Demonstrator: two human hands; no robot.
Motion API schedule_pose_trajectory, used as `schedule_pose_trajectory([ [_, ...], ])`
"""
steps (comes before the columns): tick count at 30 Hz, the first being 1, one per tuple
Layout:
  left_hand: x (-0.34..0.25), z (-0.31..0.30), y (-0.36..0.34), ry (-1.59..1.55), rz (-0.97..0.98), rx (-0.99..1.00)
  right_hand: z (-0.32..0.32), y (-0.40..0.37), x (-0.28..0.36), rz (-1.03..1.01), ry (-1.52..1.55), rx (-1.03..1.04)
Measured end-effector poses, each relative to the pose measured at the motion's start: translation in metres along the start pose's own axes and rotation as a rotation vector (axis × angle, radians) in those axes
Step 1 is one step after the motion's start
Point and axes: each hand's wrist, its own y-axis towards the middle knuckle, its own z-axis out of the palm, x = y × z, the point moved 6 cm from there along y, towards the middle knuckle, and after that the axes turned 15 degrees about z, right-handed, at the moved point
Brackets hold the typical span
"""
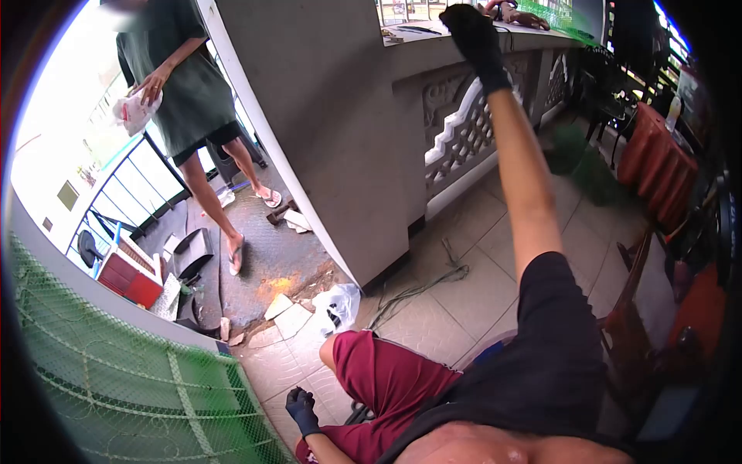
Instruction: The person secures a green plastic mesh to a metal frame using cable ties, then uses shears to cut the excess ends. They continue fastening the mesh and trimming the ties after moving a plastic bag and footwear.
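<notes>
My right hand [473, 42], in a dark glove, is stretched far out in front over a white ledge [545, 35]. Its fingers look drawn together, and what they hold, if anything, is hidden. Near it on the ledge lie a thin dark strip [420, 29] and a brown object [519, 15] I cannot identify. Low down by the maroon shorts [390, 371], my left hand [302, 410] also wears a dark glove. Its fingers are curled in, with nothing visible in them. Green netting [116, 371] hangs over a frame to the left of it.
A person [182, 85] stands outside the doorway holding a white plastic bag [137, 112]. Broken tiles [290, 317], a clear plastic bag [337, 308] and a red box [131, 274] lie around the threshold. Green cord [429, 277] trails over the floor. A red-draped table [657, 158] stands right.
</notes>
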Motion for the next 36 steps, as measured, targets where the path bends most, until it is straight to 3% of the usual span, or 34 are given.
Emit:
schedule_pose_trajectory([
  [1, 0.013, 0.011, 0.002, 0.11, -0.051, 0.027, -0.039, 0.017, 0.019, 0.092, 0.083, 0.09],
  [3, 0.023, 0.036, 0.001, 0.064, -0.054, 0.082, -0.001, 0.04, -0.01, 0.449, 0.245, 0.306],
  [6, 0.033, 0.074, 0.007, 0.104, -0.151, 0.24, 0.035, 0.06, 0.002, 0.529, 0.191, 0.873],
  [7, 0.031, 0.08, 0.011, 0.1, -0.142, 0.247, 0.048, 0.061, 0.009, 0.452, 0.157, 0.938],
  [8, 0.029, 0.084, 0.013, 0.115, -0.154, 0.25, 0.062, 0.062, 0.021, 0.356, 0.171, 0.791],
  [9, 0.025, 0.09, 0.015, 0.128, -0.167, 0.253, 0.089, 0.072, 0.017, 0.481, 0.035, 1.106],
  [11, 0.015, 0.092, 0.017, 0.183, -0.17, 0.214, 0.113, 0.073, 0.03, 0.57, 0.139, 1.162],
  [13, 0.008, 0.087, 0.022, 0.16, -0.137, 0.19, 0.125, 0.072, 0.03, 0.628, -0.011, 1.159],
  [15, 0.008, 0.072, 0.029, 0.15, -0.115, 0.151, 0.163, 0.071, 0.022, 0.61, -0.075, 1.284],
  [19, 0.006, 0.047, 0.025, 0.16, -0.134, 0.051, 0.162, 0.077, 0.029, 0.658, 0.067, 1.372],
  [21, 0.005, 0.04, 0.018, 0.126, -0.136, 0.027, 0.155, 0.079, 0.036, 0.384, 0.014, 1.39],
  [22, 0.004, 0.035, 0.016, 0.141, -0.135, 0.006, 0.152, 0.078, 0.04, 0.382, 0.017, 1.396],
  [26, 0.012, 0.021, 0.011, 0.128, -0.171, -0.047, 0.13, 0.067, 0.081, -0.903, -0.7, 1.087],
  [27, 0.016, 0.019, 0.008, 0.129, -0.171, -0.047, 0.121, 0.065, 0.081, -0.902, -0.699, 1.087],
  [29, 0.017, 0.024, -0.002, 0.034, -0.115, -0.109, 0.112, 0.077, 0.074, -0.559, -0.473, 1.062],
  [30, 0.019, 0.026, -0.005, -0.005, -0.124, -0.118, 0.13, 0.078, 0.059, -0.205, -0.273, 1.249],
  [31, 0.019, 0.028, -0.007, -0.001, -0.125, -0.115, 0.118, 0.074, 0.058, -0.202, -0.274, 1.254],
  [33, 0.021, 0.031, -0.011, -0.035, -0.144, -0.127, 0.084, 0.072, 0.053, 0.104, -0.111, 1.349],
  [36, 0.032, 0.036, -0.009, -0.047, -0.143, -0.124, 0.089, 0.071, 0.054, -0.006, -0.168, 1.311],
])
